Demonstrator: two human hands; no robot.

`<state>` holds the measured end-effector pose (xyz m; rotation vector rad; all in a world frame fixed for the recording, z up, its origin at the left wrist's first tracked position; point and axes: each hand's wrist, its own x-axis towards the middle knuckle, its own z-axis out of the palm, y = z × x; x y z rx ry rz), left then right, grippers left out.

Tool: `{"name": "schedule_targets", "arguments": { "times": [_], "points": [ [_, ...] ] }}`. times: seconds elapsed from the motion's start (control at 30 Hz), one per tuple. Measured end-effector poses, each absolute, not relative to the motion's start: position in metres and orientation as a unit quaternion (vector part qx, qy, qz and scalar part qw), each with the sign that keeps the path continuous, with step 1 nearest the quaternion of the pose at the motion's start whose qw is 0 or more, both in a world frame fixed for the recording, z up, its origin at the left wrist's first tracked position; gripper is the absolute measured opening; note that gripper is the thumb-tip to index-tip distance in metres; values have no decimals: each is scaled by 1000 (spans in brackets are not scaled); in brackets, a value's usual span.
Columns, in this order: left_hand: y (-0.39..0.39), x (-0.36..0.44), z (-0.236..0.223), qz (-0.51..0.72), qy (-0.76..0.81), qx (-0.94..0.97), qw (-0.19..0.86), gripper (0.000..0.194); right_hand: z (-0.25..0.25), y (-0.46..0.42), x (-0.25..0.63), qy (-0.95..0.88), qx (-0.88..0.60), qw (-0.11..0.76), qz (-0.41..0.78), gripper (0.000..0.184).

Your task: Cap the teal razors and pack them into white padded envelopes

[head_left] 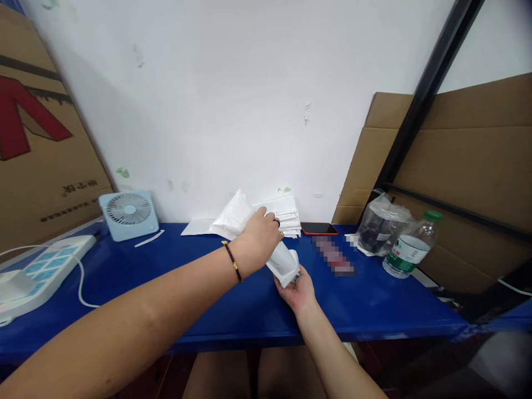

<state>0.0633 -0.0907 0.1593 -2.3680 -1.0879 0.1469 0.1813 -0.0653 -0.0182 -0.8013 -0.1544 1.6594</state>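
A white padded envelope [284, 262] is held above the blue table between my two hands, tilted down to the right. My left hand [261, 235] is closed over its upper end, with a ring and a dark bracelet showing. My right hand [300, 292] cups the lower end from below, its fingers curled round it. Something small and greenish shows at the right fingertips; I cannot make out what it is. Just behind my left hand is a white bubble-wrap pouch [234, 214], partly covered by that hand. A stack of white padded envelopes [290, 217] lies beyond, against the wall.
On the blue table [233, 318] a light blue fan [129, 213] and a white power strip [54, 274] stand at left. A phone [319, 229], a bagged dark item [380, 227] and a green-capped bottle [409, 249] are at right. Cardboard [465, 160] lines the right side.
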Motion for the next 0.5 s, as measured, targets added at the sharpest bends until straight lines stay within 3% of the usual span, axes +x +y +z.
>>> {"name": "schedule_targets", "arguments": {
  "times": [0.17, 0.33, 0.5],
  "points": [
    [-89, 55, 158, 50, -403, -868, 288, 17, -4, -62, 175, 6, -336, 614, 714, 10],
    [-82, 37, 154, 31, -419, -863, 281, 21, -5, -44, 170, -107, -392, 628, 664, 15],
    [-75, 18, 153, 66, -460, -849, 252, 33, -15, -21, 191, -290, -526, 618, 507, 23]
  ]
}}
